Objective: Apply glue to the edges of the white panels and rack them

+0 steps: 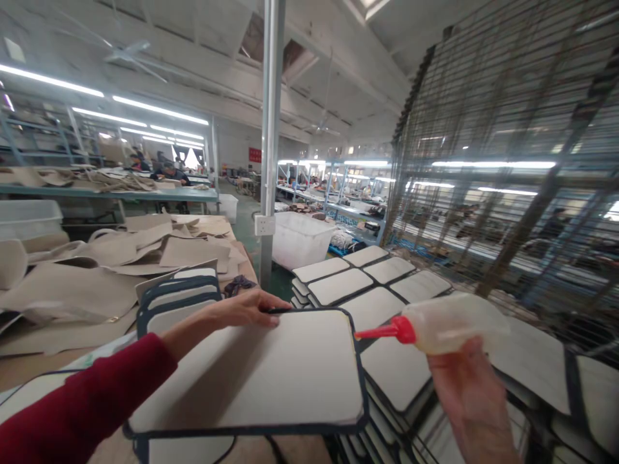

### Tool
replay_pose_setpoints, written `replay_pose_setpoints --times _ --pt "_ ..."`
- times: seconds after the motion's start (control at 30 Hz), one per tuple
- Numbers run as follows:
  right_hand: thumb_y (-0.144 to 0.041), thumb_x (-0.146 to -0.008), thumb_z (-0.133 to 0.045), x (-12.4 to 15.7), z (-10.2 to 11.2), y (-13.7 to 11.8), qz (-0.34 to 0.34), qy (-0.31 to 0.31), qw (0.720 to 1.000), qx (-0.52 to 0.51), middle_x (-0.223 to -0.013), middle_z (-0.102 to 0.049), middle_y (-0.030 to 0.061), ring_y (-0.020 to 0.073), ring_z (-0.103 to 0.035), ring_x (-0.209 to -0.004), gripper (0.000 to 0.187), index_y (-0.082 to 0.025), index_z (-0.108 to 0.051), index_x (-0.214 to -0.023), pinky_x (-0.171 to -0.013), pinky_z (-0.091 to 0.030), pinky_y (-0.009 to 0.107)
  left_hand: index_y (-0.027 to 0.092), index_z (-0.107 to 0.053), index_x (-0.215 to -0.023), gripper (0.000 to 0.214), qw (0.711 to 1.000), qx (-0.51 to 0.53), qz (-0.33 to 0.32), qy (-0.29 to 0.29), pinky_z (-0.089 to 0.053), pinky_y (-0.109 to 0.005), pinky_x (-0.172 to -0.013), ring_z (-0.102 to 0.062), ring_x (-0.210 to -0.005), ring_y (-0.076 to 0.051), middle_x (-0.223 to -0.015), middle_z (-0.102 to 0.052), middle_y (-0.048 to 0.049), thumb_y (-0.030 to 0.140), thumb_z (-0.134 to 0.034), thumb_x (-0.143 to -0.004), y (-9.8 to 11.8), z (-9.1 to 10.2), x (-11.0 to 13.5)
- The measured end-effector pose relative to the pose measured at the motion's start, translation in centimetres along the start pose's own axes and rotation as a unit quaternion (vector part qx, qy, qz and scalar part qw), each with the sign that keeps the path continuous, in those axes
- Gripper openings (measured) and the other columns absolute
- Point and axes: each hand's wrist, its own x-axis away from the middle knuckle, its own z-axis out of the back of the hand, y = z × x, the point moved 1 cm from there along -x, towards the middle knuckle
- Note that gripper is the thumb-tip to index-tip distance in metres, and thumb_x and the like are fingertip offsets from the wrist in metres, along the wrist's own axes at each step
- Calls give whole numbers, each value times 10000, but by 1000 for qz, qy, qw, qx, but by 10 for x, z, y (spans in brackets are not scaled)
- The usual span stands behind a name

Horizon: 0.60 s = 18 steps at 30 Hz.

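Note:
My left hand [249,308] grips the far edge of a white panel with a dark border [290,367], thumb on top and fingers over the edge. My right hand [469,386] is wrapped round a translucent squeeze bottle [454,322] with a red nozzle, probably a glue bottle. The bottle lies nearly level, and its nozzle tip is at the panel's right edge; whether it touches, I cannot tell. A thin yellowish line shows along that edge. Behind my left wrist leans a row of similar dark-edged panels [181,293].
Stacks of dark-edged white panels [341,285] spread to the right. Beige sheet pieces [72,290] cover the left table. A metal post [268,142] with a socket stands ahead, beside a white bin [302,238]. A wire rack [493,142] rises at right. People sit farther off.

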Motion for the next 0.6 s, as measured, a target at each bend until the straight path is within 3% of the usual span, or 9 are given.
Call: replay_pose_setpoints --times 0.1,0.23,0.43,0.6 --pt "-427 -586 -806 -8 -5 -7 24 -47 998 29 -948 -705 35 226 -631 -993 420 -238 -687 -943 -958 -458 397 166 -672 -1169 461 999 24 9 -33 -437 -265 -844 -609 -948 -238 -1032 -709 -39 380 -675 -761 16 -4 17" --pt "-413 -567 -821 -12 -5 -7 11 -80 996 49 -946 -703 44 215 -656 -889 477 -238 -679 -987 -893 -492 372 176 -673 -1171 463 996 68 31 -50 -454 -261 -838 -626 -924 -232 -1043 -711 -34 379 -687 -755 29 -7 31" --pt "-414 -517 -849 -14 -9 -8 3 -109 993 44 -833 -710 34 196 -671 -760 546 -244 -680 -1008 -756 -538 302 195 -671 -1170 431 990 114 43 -67 -473 -266 -817 -651 -889 -224 -1018 -719 -37 347 -681 -768 33 -9 41" --pt "-412 -496 -854 -11 -6 -8 -3 -113 993 40 -935 -707 58 199 -674 -762 590 -244 -672 -1031 -710 -552 290 194 -688 -1135 384 991 114 46 -58 -457 -262 -854 -654 -888 -216 -1002 -722 -36 331 -671 -777 30 -7 46"
